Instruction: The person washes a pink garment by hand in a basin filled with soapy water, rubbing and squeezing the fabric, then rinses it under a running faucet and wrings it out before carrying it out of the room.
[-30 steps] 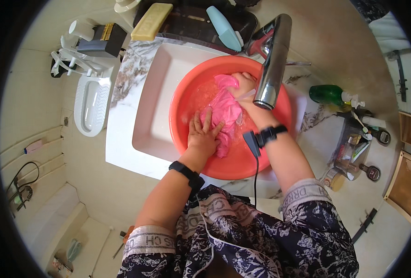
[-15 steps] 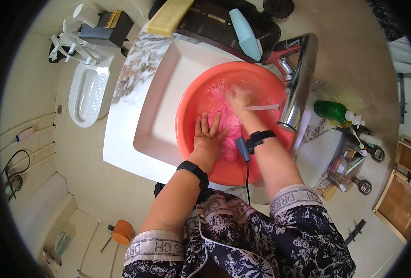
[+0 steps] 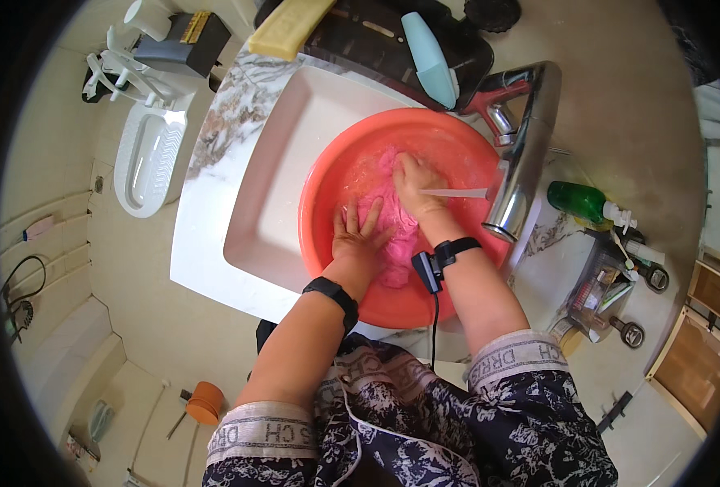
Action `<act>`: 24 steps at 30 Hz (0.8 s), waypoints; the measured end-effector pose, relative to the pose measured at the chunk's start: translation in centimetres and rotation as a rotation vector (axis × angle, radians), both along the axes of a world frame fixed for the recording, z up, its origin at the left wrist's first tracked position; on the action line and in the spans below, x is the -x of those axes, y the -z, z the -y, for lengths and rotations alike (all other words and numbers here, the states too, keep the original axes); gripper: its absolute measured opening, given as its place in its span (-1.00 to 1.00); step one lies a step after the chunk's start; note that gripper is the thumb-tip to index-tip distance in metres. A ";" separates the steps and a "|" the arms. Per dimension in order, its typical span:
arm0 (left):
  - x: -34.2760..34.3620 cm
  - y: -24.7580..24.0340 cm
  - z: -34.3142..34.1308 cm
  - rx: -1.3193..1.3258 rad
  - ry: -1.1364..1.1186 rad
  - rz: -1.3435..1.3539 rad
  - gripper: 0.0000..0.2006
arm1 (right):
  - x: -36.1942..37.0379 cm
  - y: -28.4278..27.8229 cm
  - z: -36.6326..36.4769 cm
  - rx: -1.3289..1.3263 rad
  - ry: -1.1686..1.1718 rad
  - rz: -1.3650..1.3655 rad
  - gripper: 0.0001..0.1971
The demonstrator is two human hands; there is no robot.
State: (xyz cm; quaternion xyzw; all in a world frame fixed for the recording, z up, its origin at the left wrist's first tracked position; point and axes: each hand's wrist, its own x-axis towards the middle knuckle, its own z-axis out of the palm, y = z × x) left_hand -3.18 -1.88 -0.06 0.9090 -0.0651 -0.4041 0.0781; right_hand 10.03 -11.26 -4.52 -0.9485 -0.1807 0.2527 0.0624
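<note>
A pink cloth (image 3: 400, 235) lies wet and crumpled in the water of an orange-red basin (image 3: 315, 199). My left hand (image 3: 358, 238) rests on the cloth's left side, palm down with its fingers spread. At the cloth's far end, my right hand (image 3: 417, 185) has its fingers curled over a bunch of the fabric; the fingertips are partly hidden. Water runs from the chrome faucet (image 3: 526, 154) onto my right wrist. Both wrists wear black bands, and a small dark device with a cable hangs at the right one.
The basin stands in a white sink (image 3: 254, 203) set in a marble-patterned counter (image 3: 238, 105). Behind lie a yellow bar (image 3: 291, 28), a black tray (image 3: 360, 57) and a light-blue brush-like tool (image 3: 430, 65). On the right are a green pump bottle (image 3: 577, 201) and a clear organizer (image 3: 595, 288).
My right hand has come into clearer view, drawing in on the far end of the cloth. My left hand has shifted slightly left, still spread. The view has moved a little.
</note>
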 end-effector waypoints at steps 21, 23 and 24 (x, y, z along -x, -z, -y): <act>1.3 -2.4 -1.1 0.231 -0.184 0.063 -0.41 | -1.3 -4.3 6.1 -0.894 0.379 -0.578 -0.48; 1.9 -1.7 -0.7 0.416 -0.598 0.109 -0.40 | -1.1 -6.9 8.0 -0.890 0.208 -0.501 -0.50; 1.2 -1.4 -0.7 0.422 -0.592 0.113 -0.40 | -0.4 -8.9 7.8 -0.888 0.210 -0.492 -0.50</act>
